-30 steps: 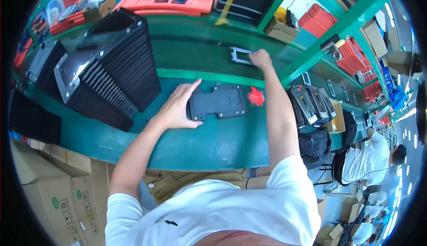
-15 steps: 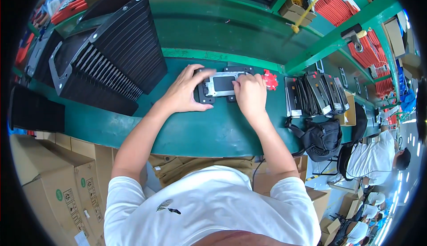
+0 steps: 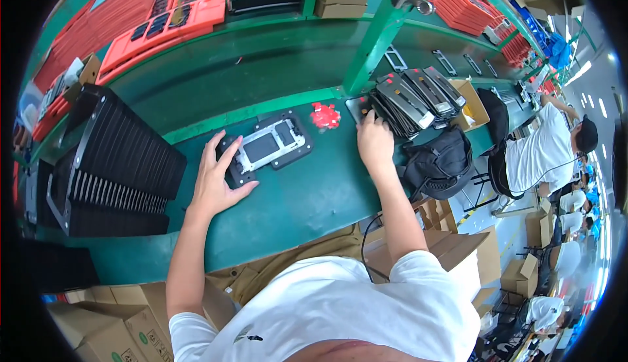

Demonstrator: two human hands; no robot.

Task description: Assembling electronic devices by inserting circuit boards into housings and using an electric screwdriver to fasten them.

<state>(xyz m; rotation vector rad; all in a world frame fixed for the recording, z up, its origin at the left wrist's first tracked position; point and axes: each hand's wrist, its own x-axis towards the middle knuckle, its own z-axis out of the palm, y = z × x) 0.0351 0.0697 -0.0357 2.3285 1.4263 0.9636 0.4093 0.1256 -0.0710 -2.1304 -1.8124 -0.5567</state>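
Observation:
A black fixture with corner pads (image 3: 300, 158) lies on the green bench, with a silver metal frame (image 3: 288, 153) seated on it around a dark inner panel. My left hand (image 3: 212, 182) is spread around the fixture's left end, thumb at the near corner and fingers at the far one. Over to the right, my right hand (image 3: 376, 143) has its curled fingers on a flat dark panel (image 3: 356, 105) beside a stack of similar panels (image 3: 402, 103); its thumb is hidden. A small heap of red pieces (image 3: 325, 116) sits between fixture and stack.
A tall black slotted rack (image 3: 124, 159) stands at the left. A black bag (image 3: 439, 162) is at the bench's right edge, near an open cardboard box (image 3: 472, 103). A green post (image 3: 376, 41) rises behind the panels. Red trays (image 3: 160, 35) fill the shelf above.
My right hand has left the silver frame and reached right to the dark panel. My left hand stays at the fixture's left end. The view has turned right.

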